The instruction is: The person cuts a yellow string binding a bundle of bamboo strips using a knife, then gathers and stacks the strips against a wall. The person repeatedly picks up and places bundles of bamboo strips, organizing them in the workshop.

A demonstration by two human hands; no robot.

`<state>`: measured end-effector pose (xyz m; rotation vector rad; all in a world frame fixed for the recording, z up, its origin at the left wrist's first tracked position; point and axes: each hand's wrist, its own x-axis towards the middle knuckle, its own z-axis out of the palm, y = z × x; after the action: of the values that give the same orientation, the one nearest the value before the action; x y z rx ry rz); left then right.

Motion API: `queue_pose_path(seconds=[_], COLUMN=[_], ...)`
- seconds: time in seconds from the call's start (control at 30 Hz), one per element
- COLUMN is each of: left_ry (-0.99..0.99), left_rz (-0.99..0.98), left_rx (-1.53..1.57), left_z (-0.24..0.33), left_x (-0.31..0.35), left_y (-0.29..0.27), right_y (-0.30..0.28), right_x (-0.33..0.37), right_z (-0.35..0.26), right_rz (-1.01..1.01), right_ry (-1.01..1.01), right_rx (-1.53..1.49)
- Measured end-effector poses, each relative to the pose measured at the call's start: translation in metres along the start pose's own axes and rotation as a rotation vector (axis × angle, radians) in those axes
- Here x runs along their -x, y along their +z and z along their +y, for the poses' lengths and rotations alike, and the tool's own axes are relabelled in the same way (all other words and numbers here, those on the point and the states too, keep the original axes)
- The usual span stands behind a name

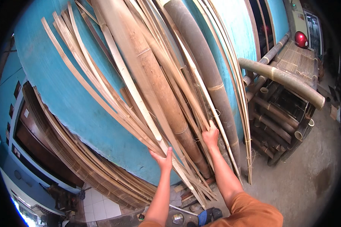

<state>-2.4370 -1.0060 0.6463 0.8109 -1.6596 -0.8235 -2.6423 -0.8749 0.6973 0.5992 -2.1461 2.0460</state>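
Observation:
My left hand (163, 158) is closed around the lower part of a bundle of long split bamboo strips (134, 130), its thumb pointing up. The strips fan out towards the upper left and lean along a blue wall (87, 117). To the right and slightly higher, my right hand (211, 135) grips a narrower bundle of bamboo strips (195, 106) that slants up to the left. Between the two hands stands a thick tan bamboo pole (178, 121). Just right of my right hand, a darker bamboo pole (212, 72) leans on the wall.
Thin strips (243, 113) stand right of the dark pole. A bamboo bench (295, 56) with a red helmet (301, 39) and stacked poles (276, 113) are at the right. One thick pole (288, 79) juts out there. Slatted bamboo mats (79, 162) lean at the left.

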Motion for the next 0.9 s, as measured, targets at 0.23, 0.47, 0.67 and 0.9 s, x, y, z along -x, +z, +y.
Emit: queue_pose_path(seconds=[0.23, 0.47, 0.67, 0.9], left_ry=[-0.004, -0.113, -0.125, -0.166], left_rz=[0.027, -0.005, -0.017, 0.089], left_rx=[-0.008, -0.041, -0.06, -0.234], left_z=[0.011, 0.019, 0.008, -0.025], left_x=[0.005, 0.011, 0.024, 0.105], left_y=[0.016, 0.0, -0.018, -0.127], right_y=[0.012, 0.037, 0.046, 0.049], right_x=[-0.06, -0.027, -0.018, 0.0], right_z=[0.032, 0.042, 0.058, 0.037], right_rz=[-0.11, -0.01, 0.016, 0.016], right_ry=[0.113, -0.068, -0.208, -0.406], right_rx=[0.216, -0.072, -0.066, 0.085])
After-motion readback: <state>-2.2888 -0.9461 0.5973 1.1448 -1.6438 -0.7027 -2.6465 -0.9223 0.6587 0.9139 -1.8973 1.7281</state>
